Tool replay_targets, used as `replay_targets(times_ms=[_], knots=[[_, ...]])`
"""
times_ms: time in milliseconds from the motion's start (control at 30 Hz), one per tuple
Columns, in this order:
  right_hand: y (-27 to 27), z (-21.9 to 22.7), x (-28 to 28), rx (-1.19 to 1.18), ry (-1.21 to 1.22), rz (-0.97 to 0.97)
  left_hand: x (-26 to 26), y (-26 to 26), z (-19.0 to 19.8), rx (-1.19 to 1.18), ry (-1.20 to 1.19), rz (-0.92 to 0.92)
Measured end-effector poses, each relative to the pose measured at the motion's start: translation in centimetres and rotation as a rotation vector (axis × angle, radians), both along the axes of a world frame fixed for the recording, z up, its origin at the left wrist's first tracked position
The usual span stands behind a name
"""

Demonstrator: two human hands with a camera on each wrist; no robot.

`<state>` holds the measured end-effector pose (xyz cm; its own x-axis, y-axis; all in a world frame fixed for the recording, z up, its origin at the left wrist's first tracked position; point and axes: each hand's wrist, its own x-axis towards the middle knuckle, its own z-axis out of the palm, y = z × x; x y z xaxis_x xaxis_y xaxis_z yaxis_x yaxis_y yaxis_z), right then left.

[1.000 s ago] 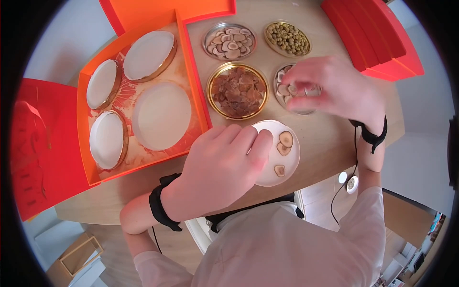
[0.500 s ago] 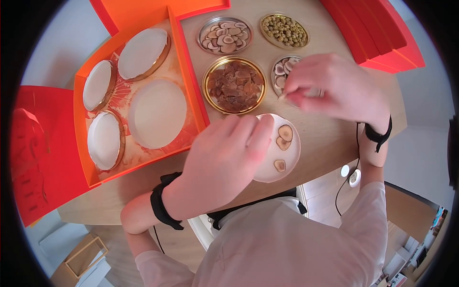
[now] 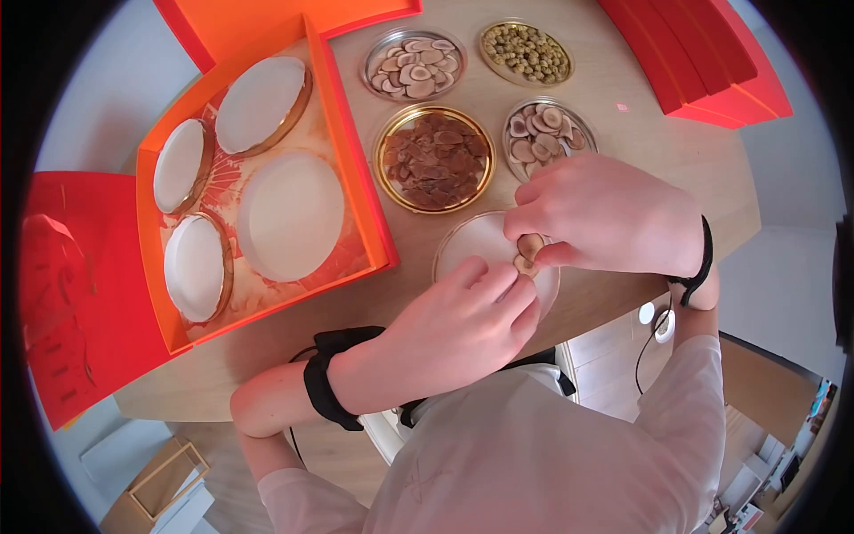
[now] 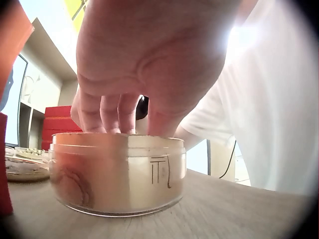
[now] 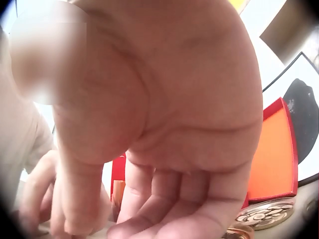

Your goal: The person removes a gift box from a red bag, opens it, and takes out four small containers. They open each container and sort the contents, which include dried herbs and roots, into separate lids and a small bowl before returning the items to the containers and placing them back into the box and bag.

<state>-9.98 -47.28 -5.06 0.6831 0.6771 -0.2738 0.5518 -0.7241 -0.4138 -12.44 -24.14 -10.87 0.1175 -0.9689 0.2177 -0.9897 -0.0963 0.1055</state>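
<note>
Two light-brown round slices (image 3: 527, 265) overlap on a white round dish (image 3: 476, 238). My right hand (image 3: 609, 214) pinches at the upper slice, with thumb and index finger at its sides. The left hand (image 3: 436, 329) reaches over the dish's near side, fingers bent; whether they hold a slice is hidden. In the left wrist view, the left hand (image 4: 154, 64) has its fingertips below the rim of the clear-walled dish (image 4: 114, 174). The right wrist view shows the right hand (image 5: 169, 104) with its fingertips low at the frame edge. Behind it stands a plate of similar slices (image 3: 540, 138).
At left, an orange box (image 3: 356, 191) holds several white round dishes (image 3: 292, 214). Plates of brown pieces (image 3: 436, 160), pale slices (image 3: 414, 69) and yellowish-green balls (image 3: 525, 53) stand behind the dish. Red boxes (image 3: 685, 53) are at the back right.
My right hand has moved from the slice plate down to the white dish, carrying a slice. My left hand has shifted right and nearer the body, now covering the lower slice.
</note>
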Motion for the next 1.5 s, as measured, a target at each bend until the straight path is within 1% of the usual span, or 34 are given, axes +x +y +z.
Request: replay_targets(times_ms=[67, 167, 367, 467, 567, 667, 867, 900, 1000, 1100, 1200, 1233, 1333, 1367, 1500], knots=[[0.3, -0.6, -0.1, -0.043, 0.001, -0.023, -0.1, 0.1, -0.3, -0.002, -0.013, -0.009], [0.5, -1.3, -0.4, -0.049, -0.065, -0.060, -0.1, 0.2, -0.3, -0.004, -0.019, -0.018], [0.5, -0.6, -0.2, -0.120, 0.010, -0.043, -0.1, 0.2, -0.1, -0.052, -0.037, -0.018], [0.1, -1.1, 0.2, -0.026, 0.054, -0.024, -0.1, 0.3, -0.2, -0.084, -0.043, -0.012], [-0.1, -0.7, 0.5, 0.013, 0.149, -0.020, -0.1, 0.3, -0.3, -0.093, -0.030, -0.006], [-0.5, -0.1, 0.7, 0.031, 0.171, -0.030, -0.2, 0.1, -0.2, -0.089, -0.037, 0.000], [-2.5, 2.1, 1.3, 0.061, -0.017, -0.192, -0.1, 0.1, 0.0, -0.076, -0.060, -0.018], [-2.7, 2.1, 1.5, 0.103, -0.040, -0.266, -0.1, 0.1, -0.2, -0.080, -0.057, -0.017], [-3.2, 1.1, 2.1, 0.030, -0.300, -0.407, -0.2, 0.0, -0.5, -0.089, -0.042, -0.014], [-3.0, 0.5, 2.1, 0.138, -0.270, -0.272, -0.1, 0.0, -0.3, -0.078, -0.057, -0.019], [-0.9, 0.9, 1.3, 0.118, 0.007, -0.032, -0.2, -0.1, 0.0, -0.067, -0.094, -0.009], [-0.5, -0.1, 0.7, 0.178, -0.033, 0.009, -0.2, -0.1, 0.0, -0.065, -0.108, -0.002], [0.3, -1.4, 0.1, -0.022, -0.021, 0.065, -0.3, -0.3, 0.0, -0.111, -0.117, 0.037], [0.5, -1.5, 0.0, 0.008, 0.055, -0.029, -0.2, -0.3, 0.2, -0.100, -0.107, 0.039], [0.6, -2.0, 0.1, -0.029, 0.019, 0.036, -0.1, 0.0, 0.8, -0.075, -0.041, 0.046]])
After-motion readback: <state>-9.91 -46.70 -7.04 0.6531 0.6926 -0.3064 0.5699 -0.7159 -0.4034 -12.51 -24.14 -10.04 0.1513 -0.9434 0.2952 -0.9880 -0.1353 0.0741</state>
